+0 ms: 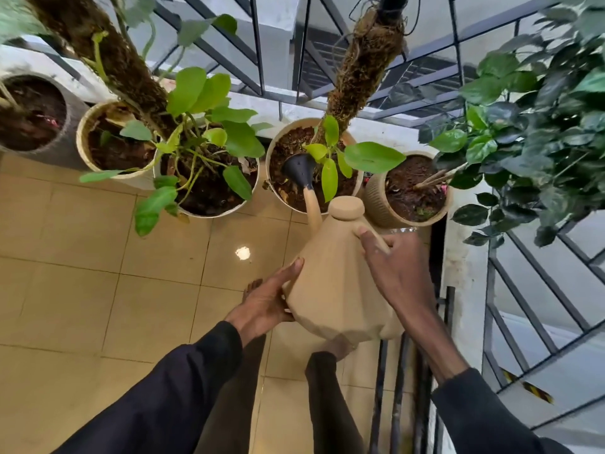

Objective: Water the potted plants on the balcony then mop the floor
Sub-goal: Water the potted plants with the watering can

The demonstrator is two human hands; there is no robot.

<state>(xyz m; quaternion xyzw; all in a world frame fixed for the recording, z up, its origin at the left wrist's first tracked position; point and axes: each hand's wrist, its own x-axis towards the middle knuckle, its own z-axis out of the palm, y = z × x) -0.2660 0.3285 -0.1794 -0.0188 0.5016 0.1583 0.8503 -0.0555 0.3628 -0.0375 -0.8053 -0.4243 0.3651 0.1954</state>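
The right hand (393,267) gripped the can (330,283) by its handle (376,239) and the left hand (265,303) lay flat on its side, so a slow tilt seemed best to keep the rose (299,168) over the pot (269,149).

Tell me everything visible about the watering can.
The watering can is matte beige, plastic-looking: faceted conical body, round cap, spout ending in a black rose. It tilts forward, rose over the soil of a white pot. The right hand grips its handle; the left hand supports its lower side.
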